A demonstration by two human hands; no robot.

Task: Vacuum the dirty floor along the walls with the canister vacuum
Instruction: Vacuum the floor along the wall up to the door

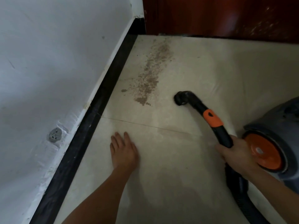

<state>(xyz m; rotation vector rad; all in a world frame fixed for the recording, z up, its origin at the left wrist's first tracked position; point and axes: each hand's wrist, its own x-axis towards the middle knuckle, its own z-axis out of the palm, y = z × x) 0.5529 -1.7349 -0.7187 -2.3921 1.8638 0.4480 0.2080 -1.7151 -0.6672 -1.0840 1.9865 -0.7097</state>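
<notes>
A streak of brown dirt (151, 73) lies on the beige tile floor (161, 159), running from near the far corner toward me, a little off the black baseboard (90, 120). My right hand (237, 152) grips the black vacuum wand with its orange collar (212, 118). The wand's round black nozzle (181, 98) sits on or just above the floor, to the right of the dirt's near end. The grey canister vacuum (281, 126) with an orange wheel (263, 151) stands right behind my right hand. My left hand (123, 149) is spread flat over the tile, holding nothing.
A white wall (48, 70) with a wall socket (55, 135) runs along the left. A dark red wooden door or panel (218, 15) closes off the far side. The black hose (239, 191) trails toward the bottom right.
</notes>
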